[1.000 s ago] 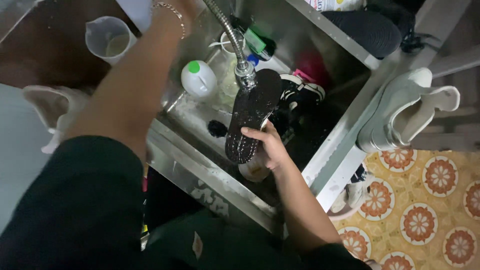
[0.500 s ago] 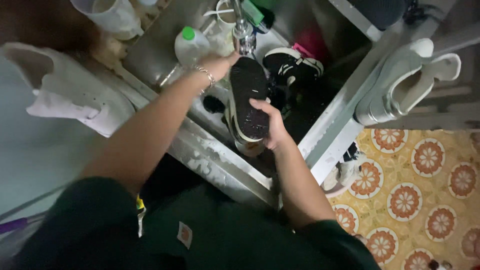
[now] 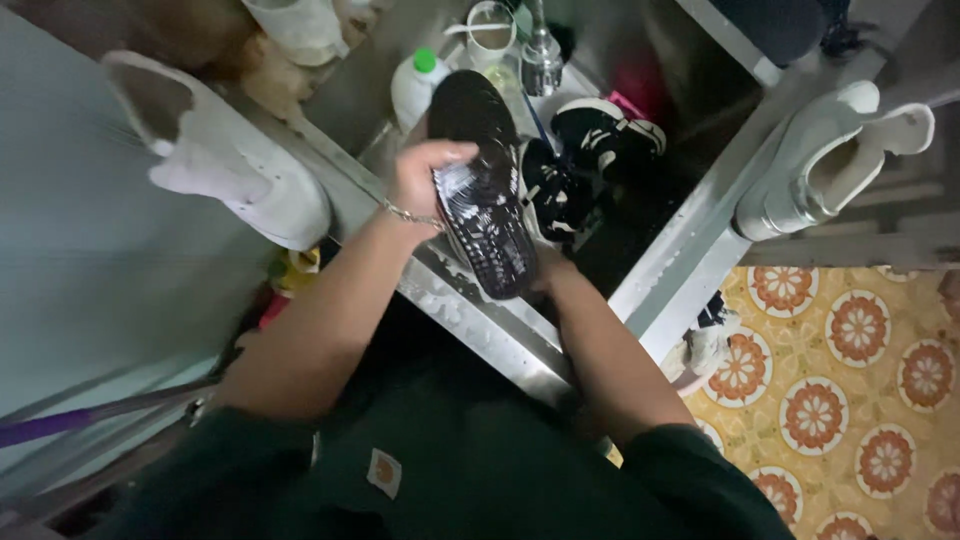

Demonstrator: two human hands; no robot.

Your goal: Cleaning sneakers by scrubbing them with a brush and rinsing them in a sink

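Observation:
A black shoe (image 3: 480,185) is held sole-up over the steel sink (image 3: 500,335), its wet tread facing me. My left hand (image 3: 420,175), with a thin bracelet at the wrist, grips the shoe's left side near the middle. My right hand (image 3: 548,268) holds the shoe from underneath at its near end and is mostly hidden by it. A second black shoe with white trim (image 3: 585,150) lies in the basin just right of the held one. The tap spout (image 3: 541,55) hangs above the far end of the shoe.
A white sneaker (image 3: 215,160) lies on the counter at left and a pair of white sneakers (image 3: 835,160) on the ledge at right. A white bottle with a green cap (image 3: 415,85) and a cup (image 3: 490,30) stand by the tap. Patterned floor tiles (image 3: 850,400) lie at lower right.
My left arm came down from the tap area and its hand closed on the shoe's side. The shoe now sits lower and closer to me, sole up.

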